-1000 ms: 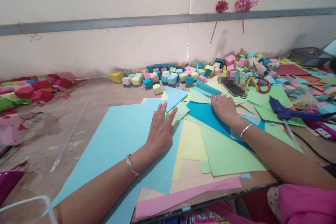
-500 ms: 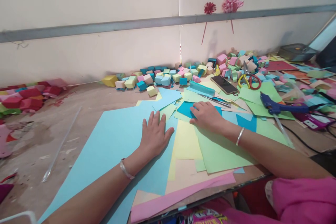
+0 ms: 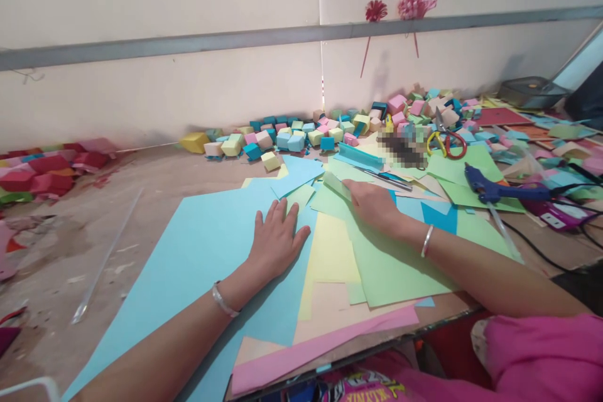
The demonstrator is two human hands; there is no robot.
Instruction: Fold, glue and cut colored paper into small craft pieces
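Observation:
My left hand (image 3: 279, 235) lies flat, fingers spread, on a large light-blue paper sheet (image 3: 198, 245). To its right, my right hand (image 3: 377, 206) is closed at the edge of a small light-green paper piece (image 3: 335, 186), which sticks out raised from the fingertips. Its thumb side is partly hidden. Beneath the right wrist spreads a larger light-green sheet (image 3: 400, 270). A dark-blue paper piece (image 3: 440, 218) shows beside that wrist. Between the hands lies yellow paper (image 3: 332, 251). Just beyond the right hand is a slim metal tool (image 3: 386, 180), its kind unclear.
Small paper boxes (image 3: 296, 141) line the wall, with red and pink ones (image 3: 51, 169) at left. Scissors (image 3: 445, 141), a blue glue gun (image 3: 499, 188) and its cable lie at right. A clear stick (image 3: 108, 257) lies at left. A pink strip (image 3: 325, 352) runs along the front edge.
My right hand has closed more, and a raised light-green piece now shows at its fingertips. The dark-blue paper under that hand is mostly out of sight. My left hand stays put.

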